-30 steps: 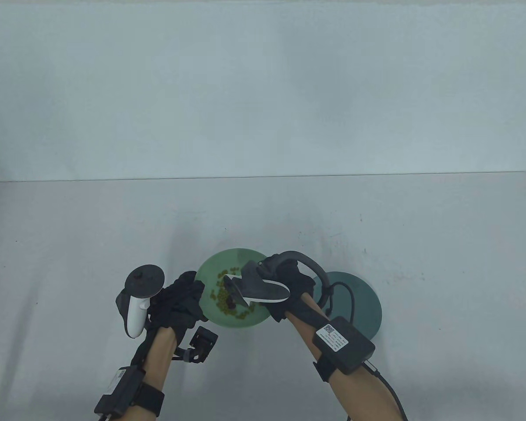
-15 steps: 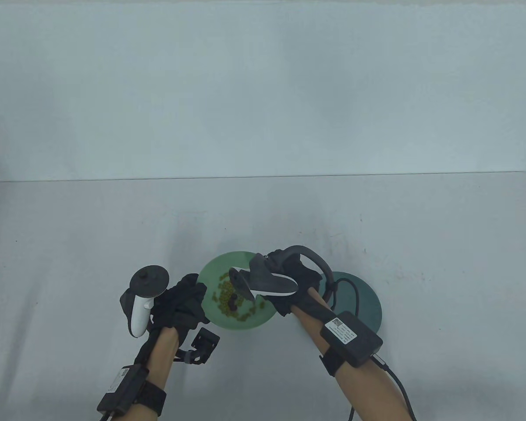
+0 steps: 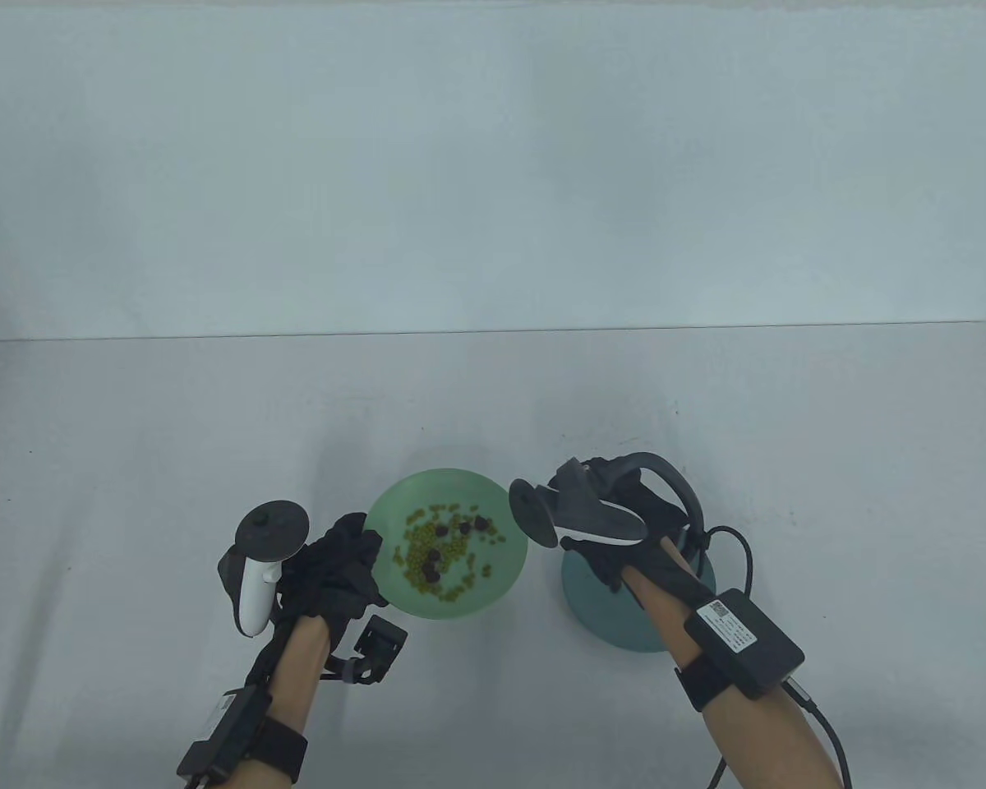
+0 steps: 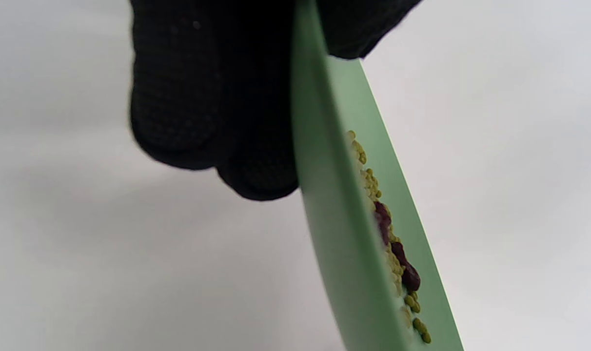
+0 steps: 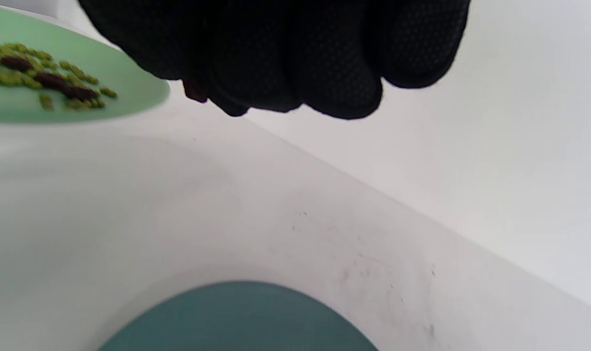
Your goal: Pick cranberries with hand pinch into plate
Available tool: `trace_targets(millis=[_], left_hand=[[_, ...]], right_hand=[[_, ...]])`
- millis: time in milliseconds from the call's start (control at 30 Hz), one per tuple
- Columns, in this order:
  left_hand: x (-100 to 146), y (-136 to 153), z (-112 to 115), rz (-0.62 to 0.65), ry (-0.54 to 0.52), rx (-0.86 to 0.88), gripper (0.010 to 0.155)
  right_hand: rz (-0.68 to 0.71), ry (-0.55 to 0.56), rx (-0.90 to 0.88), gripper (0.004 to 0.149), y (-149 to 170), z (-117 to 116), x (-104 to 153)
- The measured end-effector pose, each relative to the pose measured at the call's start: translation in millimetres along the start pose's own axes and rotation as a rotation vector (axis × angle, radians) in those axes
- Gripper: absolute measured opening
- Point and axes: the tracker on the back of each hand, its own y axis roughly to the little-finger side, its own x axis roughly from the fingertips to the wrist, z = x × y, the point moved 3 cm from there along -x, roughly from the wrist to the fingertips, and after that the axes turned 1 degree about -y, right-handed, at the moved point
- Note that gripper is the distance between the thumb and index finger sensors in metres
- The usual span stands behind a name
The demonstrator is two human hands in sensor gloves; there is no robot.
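Cranberries [image 3: 458, 526] lie among green beans in the light green plate [image 3: 394, 501] our left hand [image 3: 337, 567] grips, while our right hand [image 3: 616, 534], fingers bunched around one dark berry [image 5: 194, 90], hangs above the teal plate [image 3: 604, 612], needing release next.

Several dark red cranberries [image 3: 458, 526] lie scattered among small yellow-green beans [image 3: 417, 552] on a light green plate [image 3: 403, 501]. Just right of it sits a teal plate [image 3: 600, 608], its visible face bare, flat on the tabletop [image 3: 131, 460].
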Motion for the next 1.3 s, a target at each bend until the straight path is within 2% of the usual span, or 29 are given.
trace_targets(millis=[433,600,1000,1167,1300], left_hand=[[-1.9,1.9,-2.0,-0.004,-0.001,0.001,0.053],[-1.9,1.9,-2.2,0.001,0.004,0.012,0.053],[0.1,0.3,-0.2,0.014,0.008,-0.006,0.053],[0.0,1.3,0.1,0.008,0.007,-0.009,0.053],[0.3,1.4,-0.1,0.006,0.004,-0.012,0.053]], right_hand=[[-0.111,-0.166,-0.061,0.046,33.0,-99.3,0.4],[-0.143,-0.217,-0.079,0.045,38.2,-123.7,-3.7],[-0.170,-0.276,-0.084,0.047,41.2,-143.3,-11.3],[-0.181,-0.268,-0.088,0.047,47.2,-136.8,-10.9],[-0.182,-0.237,-0.083,0.048,52.1,-121.5,-8.1]])
